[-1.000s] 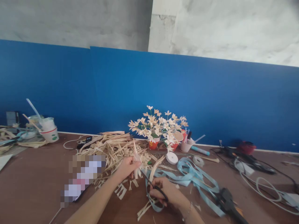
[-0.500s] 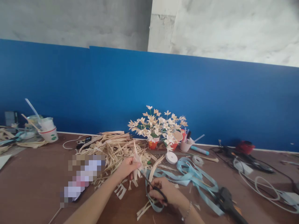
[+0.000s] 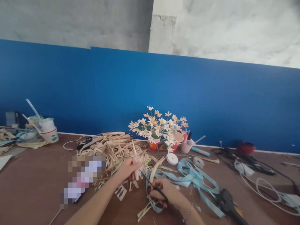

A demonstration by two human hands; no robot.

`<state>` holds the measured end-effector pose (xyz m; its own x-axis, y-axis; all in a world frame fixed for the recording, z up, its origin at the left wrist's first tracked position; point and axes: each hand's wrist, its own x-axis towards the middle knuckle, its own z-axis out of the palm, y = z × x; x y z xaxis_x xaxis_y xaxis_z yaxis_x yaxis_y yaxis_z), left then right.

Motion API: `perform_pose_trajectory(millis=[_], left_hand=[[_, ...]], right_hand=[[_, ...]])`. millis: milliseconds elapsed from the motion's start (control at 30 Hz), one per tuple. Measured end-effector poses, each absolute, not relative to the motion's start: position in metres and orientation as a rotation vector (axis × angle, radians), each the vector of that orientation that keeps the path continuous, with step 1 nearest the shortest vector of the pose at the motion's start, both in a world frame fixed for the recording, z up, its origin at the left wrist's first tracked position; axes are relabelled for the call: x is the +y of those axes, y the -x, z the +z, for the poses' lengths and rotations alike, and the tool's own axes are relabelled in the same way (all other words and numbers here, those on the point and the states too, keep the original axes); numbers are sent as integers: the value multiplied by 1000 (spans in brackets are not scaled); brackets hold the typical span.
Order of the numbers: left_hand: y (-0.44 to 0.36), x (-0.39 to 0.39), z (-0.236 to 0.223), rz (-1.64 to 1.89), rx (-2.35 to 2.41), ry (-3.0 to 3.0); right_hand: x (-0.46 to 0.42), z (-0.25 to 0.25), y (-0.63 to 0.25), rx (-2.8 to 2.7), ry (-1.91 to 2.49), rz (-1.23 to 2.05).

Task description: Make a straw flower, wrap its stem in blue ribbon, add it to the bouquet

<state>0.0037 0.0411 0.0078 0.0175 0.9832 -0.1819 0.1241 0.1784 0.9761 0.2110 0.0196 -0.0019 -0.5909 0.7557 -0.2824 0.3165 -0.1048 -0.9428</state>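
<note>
Between the thumb and fingers of my left hand [image 3: 128, 168] is a pale dried husk strip [image 3: 135, 156], its pointed tip upward. My right hand [image 3: 161, 190] grips black-handled scissors [image 3: 162, 194], whose blades point up and left toward the husk's lower end. Whether the blades touch the husk I cannot tell. Behind my left hand lies a heap of dried husks [image 3: 107, 147]. Light blue ribbon [image 3: 187, 178] runs in loops beside and under my right hand. Small husk scraps [image 3: 121, 192] lie on the table below my left hand.
Pale flowers [image 3: 159, 123] stand in red pots [image 3: 153, 144] at the back. A white ribbon spool [image 3: 172, 158] and a pen cup [image 3: 186, 146] are near them. On the right are a glue gun [image 3: 227, 203] and cables [image 3: 264, 193]; at left, a blurred-out phone [image 3: 82, 181].
The husk's tip has tilted slightly left in my left hand. Otherwise both hands and the scissors are in nearly the same place.
</note>
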Motion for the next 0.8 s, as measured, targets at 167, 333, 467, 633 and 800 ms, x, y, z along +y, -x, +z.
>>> perform_pose_trajectory(millis=[167, 333, 467, 633, 800], left_hand=[[-4, 45, 6, 1163, 1444, -1088], [-19, 36, 6, 1137, 1343, -1123], [-33, 28, 5, 1112, 1254, -1157], [-33, 28, 6, 1148, 1247, -1145], [-23, 31, 15, 1271, 1295, -1034]], right_hand=[[20, 3, -211, -1783, 1073, 1708], [19, 2, -197, -1697, 956, 1204], [18, -7, -185, -1581, 974, 1120], [21, -15, -180, -1453, 934, 1253], [22, -12, -184, -1523, 963, 1202]])
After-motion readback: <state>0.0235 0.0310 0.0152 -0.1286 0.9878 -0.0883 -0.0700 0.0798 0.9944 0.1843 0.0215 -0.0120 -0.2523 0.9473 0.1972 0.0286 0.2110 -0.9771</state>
